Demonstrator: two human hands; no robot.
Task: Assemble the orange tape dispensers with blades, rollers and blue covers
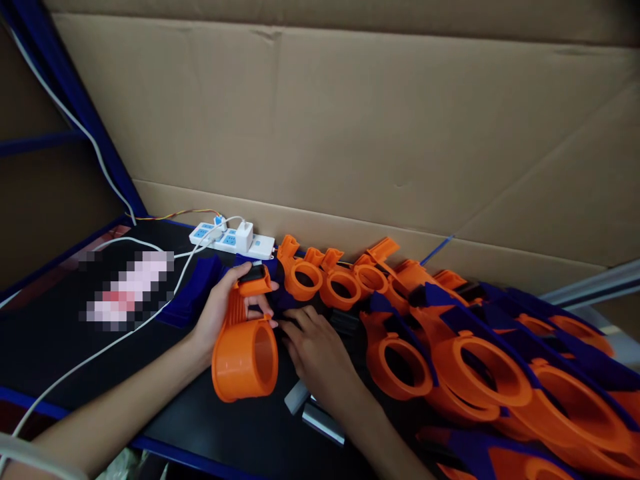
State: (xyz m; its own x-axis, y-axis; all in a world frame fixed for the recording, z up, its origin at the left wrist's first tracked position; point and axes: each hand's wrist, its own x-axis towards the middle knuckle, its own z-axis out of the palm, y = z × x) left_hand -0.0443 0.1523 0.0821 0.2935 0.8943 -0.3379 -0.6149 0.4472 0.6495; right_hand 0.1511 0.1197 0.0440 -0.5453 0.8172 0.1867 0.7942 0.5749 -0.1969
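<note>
My left hand (220, 307) is closed around an orange plastic tape dispenser (245, 360), holding it upright with its round hub ring at the bottom. A black piece with a pale serrated edge (254, 271) sits at the dispenser's top, by my thumb. Just right of the dispenser, my right hand (315, 343) is palm down, its fingers slightly bent and apart near the hub. I see nothing in it, though its thumb and palm are hidden. Below that hand lie a grey piece (297, 397) and a shiny metallic piece (324, 424).
Many orange and blue tape dispensers (490, 373) are piled along the right. A white power strip (260, 246) with plugs stands against the cardboard wall (350, 133). Dark blue pieces (193, 297) lie left of my hand. A white cable (107, 347) crosses the black table (200, 427).
</note>
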